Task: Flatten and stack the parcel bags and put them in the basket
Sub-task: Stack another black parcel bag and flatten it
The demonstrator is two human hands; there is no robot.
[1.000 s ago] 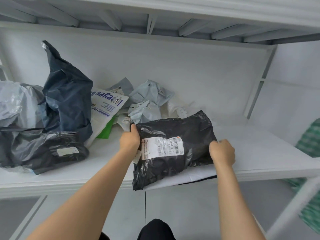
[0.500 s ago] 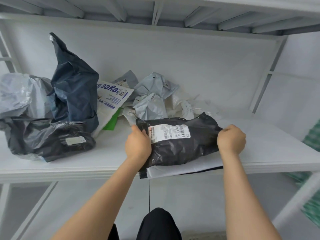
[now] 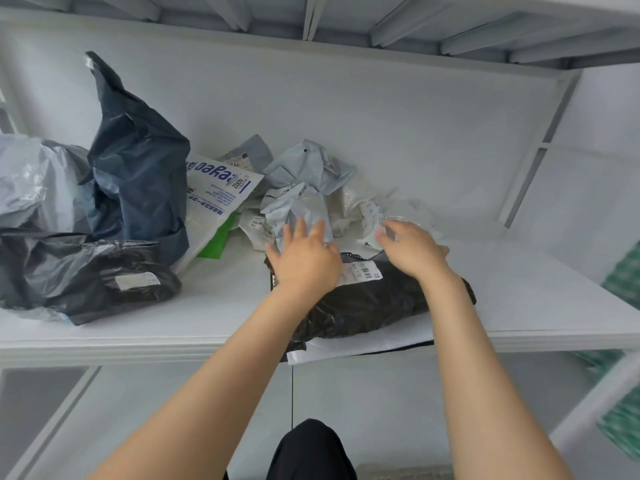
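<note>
The white shelf (image 3: 519, 306) carries a flat white bag (image 3: 363, 348) on its front edge, nearer me than my left hand (image 3: 304, 258). Just beyond that hand lie crumpled grey bags (image 3: 304, 168). Left of it are a white printed bag (image 3: 218, 192), a dark blue bag (image 3: 138, 168) and a black bag (image 3: 86, 271).

Both arms outstretched, left hand (image 3: 304, 258) and right hand (image 3: 412, 251) spread.

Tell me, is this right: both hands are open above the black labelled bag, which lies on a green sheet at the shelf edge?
Not quite: the head view shows the black bag lying on a white sheet, not green. The left hand and right hand are open above it, as you said.
</note>
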